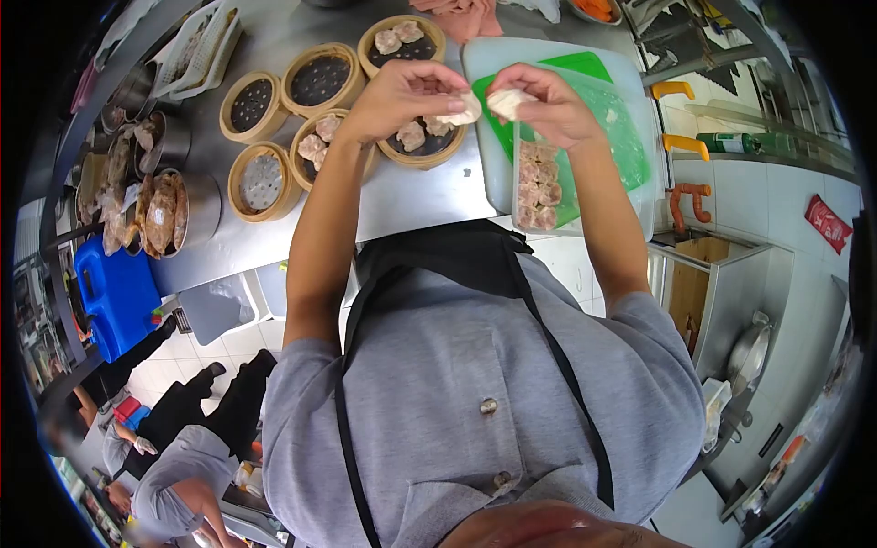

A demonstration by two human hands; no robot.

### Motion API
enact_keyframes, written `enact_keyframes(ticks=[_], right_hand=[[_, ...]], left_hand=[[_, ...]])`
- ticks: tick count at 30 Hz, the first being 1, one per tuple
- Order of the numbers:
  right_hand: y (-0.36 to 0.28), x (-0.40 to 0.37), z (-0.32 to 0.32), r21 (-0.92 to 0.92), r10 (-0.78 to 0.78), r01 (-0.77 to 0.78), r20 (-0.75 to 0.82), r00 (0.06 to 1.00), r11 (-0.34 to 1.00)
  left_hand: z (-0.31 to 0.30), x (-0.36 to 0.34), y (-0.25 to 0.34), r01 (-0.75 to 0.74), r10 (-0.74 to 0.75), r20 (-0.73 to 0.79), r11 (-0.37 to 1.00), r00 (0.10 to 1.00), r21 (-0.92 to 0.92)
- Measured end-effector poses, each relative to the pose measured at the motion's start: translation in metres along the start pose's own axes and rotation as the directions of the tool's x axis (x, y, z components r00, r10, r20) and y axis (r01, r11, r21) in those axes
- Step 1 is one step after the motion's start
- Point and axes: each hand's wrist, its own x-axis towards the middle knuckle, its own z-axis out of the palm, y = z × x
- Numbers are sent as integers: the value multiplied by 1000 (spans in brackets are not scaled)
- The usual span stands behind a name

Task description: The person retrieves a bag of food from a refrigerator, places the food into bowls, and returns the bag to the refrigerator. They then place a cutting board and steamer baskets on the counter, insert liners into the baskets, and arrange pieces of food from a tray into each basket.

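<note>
My left hand (413, 99) is closed on a pale white dumpling (468, 111), held over a bamboo steamer (422, 161) with several shumai in it. Just to the right, my right hand (552, 108) pinches another whitish dumpling (508, 102) above the boards. The two dumplings are close together but apart. Under my right hand lies a clear plastic box (585, 205) with rows of pinkish shumai (537, 187) along its left side. A second steamer (304, 173) with shumai sits partly behind my left forearm, and a third steamer (437, 26) with shumai stands farther back.
Other steamers (226, 128) with dark perforated liners stand at the left of the metal table (429, 196). A green cutting board (585, 64) lies on a white board (484, 57). Metal pots (203, 205) with bagged food and a blue jug (117, 292) are left. Co-workers (187, 475) stand lower left.
</note>
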Motion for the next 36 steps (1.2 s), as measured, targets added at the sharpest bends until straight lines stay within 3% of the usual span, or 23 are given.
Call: enact_keyframes(ticks=[1,2,3,5,6,7,9,10,11,12,13,15,17,20,22,26,28,29,31,33,34,35,36], right_hand=[[3,3,2,251,-106,91,50,993,964],[1,8,8,293,-100,94,7,995,951],[2,17,7,294,-104,95,17,994,951],[12,39,-1,-209,-83,16,-313,946,978],[17,51,-9,-400,-71,-76,-340,938,913],[23,66,-16,-399,-75,-73,-343,936,914],[38,99,-20,-739,-278,2,-251,927,674],[44,115,-22,-741,-281,3,-251,926,671],[50,131,-22,-856,-305,-31,-217,927,516],[56,141,-21,-937,-321,-64,-181,930,342],[63,149,-20,-938,-325,-62,-180,928,341],[74,160,-21,-976,-364,-14,-95,927,218],[83,164,-26,-979,-350,-23,-93,932,200],[91,163,-30,-976,-311,-24,-93,946,219],[96,159,-33,-1000,-454,15,2,891,26],[85,139,-30,-993,-478,-120,-99,872,-12],[72,119,-39,-978,-551,-15,-128,825,206],[55,100,-41,-978,-548,-41,-148,823,202],[15,46,-44,-771,-267,-261,-483,834,581],[15,-10,-76,-806,-365,-261,-496,788,532],[17,-34,-83,-805,-364,-266,-499,786,530],[18,-57,-83,-828,-228,-361,-486,844,430],[20,-68,-82,-846,-85,-432,-478,874,313]], left_hand=[[-5,-4,-7,-94,90,-42,989,995,-113],[-8,-9,-11,-123,92,-122,954,988,-274],[-14,-11,-14,-127,95,-129,955,987,-267],[-30,-15,-17,-102,28,-429,984,903,-150],[-39,-12,-19,-47,19,-514,998,858,-42],[-50,-6,-28,-46,20,-510,998,860,-39],[-70,11,-52,-21,225,-529,931,818,364],[-70,18,-54,37,254,-544,883,800,467],[-71,26,-56,34,257,-543,883,800,469],[-70,33,-58,62,390,-503,740,772,669],[-69,39,-60,98,510,-428,551,747,828],[-68,45,-66,124,488,-437,547,755,828],[-69,50,-73,297,307,-457,448,834,843],[-65,51,-76,312,360,-472,420,804,852],[-59,50,-76,305,400,-479,425,781,852],[-54,46,-70,308,400,-431,337,809,890],[-59,44,-75,275,456,-427,363,781,890],[-58,45,-73,254,450,-414,374,792,892],[-44,42,-57,257,449,-466,450,762,855],[-21,46,-52,213,439,-452,492,776,844],[-12,49,-53,85,448,-351,513,822,854],[-2,53,-53,-41,463,-246,527,852,849],[12,60,-55,-60,401,-226,587,888,807]])
